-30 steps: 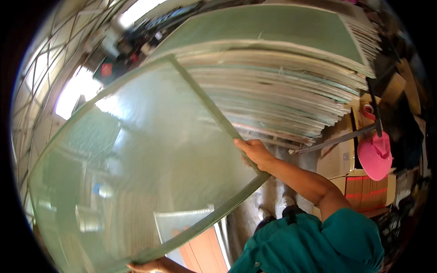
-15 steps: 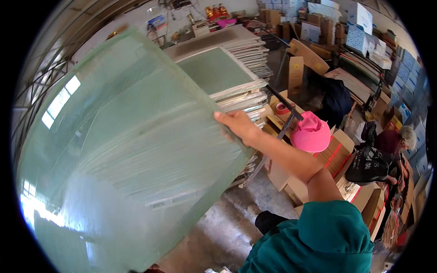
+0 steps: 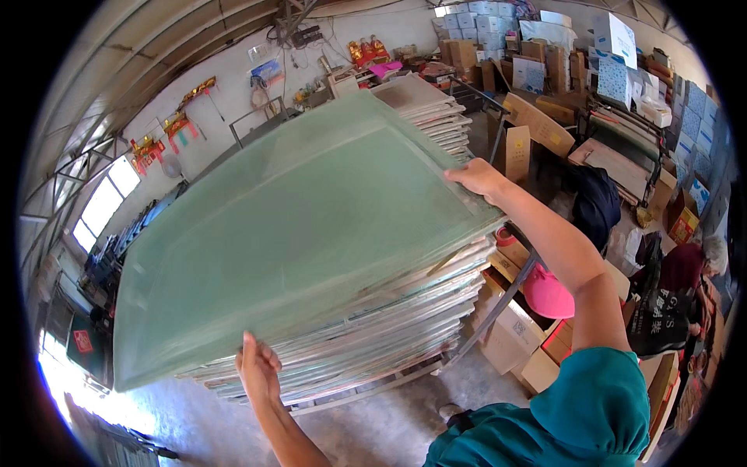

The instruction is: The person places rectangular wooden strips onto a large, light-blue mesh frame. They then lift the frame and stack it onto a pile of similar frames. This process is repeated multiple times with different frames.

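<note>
A large, pale green translucent sheet (image 3: 296,226), glossy like glass, lies almost level above a tall stack of thin flat panels (image 3: 389,331). My right hand (image 3: 481,180) grips its right edge, thumb on top and fingers hidden beneath. At the near edge is my left hand (image 3: 259,372), its thumb raised against the rim and its fingers curled. The sheet covers most of the stack's top, and I cannot tell whether it rests fully on it.
Behind stands another panel stack (image 3: 436,113). To the right are a metal rail (image 3: 498,307), cardboard boxes (image 3: 510,335) and a pink hat (image 3: 549,293). A person (image 3: 685,268) bends at the far right. Blue-and-white cartons (image 3: 618,74) are piled at the back right.
The sheet has swung down from a steep tilt at the left to nearly flat over the stack. My left hand has come into view at its near edge; my right hand still grips it.
</note>
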Demonstrator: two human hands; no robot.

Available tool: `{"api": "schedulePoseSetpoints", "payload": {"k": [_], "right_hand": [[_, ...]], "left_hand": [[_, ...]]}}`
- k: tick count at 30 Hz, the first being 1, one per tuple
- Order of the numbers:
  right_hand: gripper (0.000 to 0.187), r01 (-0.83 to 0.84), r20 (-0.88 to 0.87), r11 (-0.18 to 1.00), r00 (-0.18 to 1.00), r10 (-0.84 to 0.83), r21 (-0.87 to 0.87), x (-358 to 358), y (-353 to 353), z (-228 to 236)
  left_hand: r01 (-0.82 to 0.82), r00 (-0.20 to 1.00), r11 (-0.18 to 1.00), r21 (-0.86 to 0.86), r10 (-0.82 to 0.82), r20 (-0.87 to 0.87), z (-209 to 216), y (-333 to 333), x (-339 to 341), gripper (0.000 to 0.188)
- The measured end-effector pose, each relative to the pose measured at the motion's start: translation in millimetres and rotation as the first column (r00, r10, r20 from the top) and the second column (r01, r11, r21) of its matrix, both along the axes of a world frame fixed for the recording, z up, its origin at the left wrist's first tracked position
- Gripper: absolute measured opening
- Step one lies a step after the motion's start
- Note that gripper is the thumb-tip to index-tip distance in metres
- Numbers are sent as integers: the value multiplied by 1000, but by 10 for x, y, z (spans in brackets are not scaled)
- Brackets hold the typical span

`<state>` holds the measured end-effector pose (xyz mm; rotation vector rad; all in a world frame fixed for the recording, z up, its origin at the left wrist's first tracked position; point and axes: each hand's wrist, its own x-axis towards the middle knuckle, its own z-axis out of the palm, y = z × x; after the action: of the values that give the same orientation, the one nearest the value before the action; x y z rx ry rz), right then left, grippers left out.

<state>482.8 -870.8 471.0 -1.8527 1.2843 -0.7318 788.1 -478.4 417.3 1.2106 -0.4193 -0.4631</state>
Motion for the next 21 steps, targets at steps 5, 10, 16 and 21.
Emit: {"api": "schedulePoseSetpoints", "payload": {"k": [5,10,16,21], "right_hand": [[33,-251,-734,800,605,-309,-545,282,27,146],[24,-382,-509,414,820,-261,-826,909,638,261],[25,-417,-342,-48,669,660,-908,1728,2107,-167],[23,-734,-436,-202,139,889,-648,1724,3534,-1345]], "left_hand": [[-28,1000,924,382,28,4,-242,-356,372,43],[-113,992,947,302,125,-23,-642,157,304,44],[-253,917,838,483,367,-157,-1653,1717,-540,27],[-511,609,502,698,784,-118,-2371,3369,-2520,25]]}}
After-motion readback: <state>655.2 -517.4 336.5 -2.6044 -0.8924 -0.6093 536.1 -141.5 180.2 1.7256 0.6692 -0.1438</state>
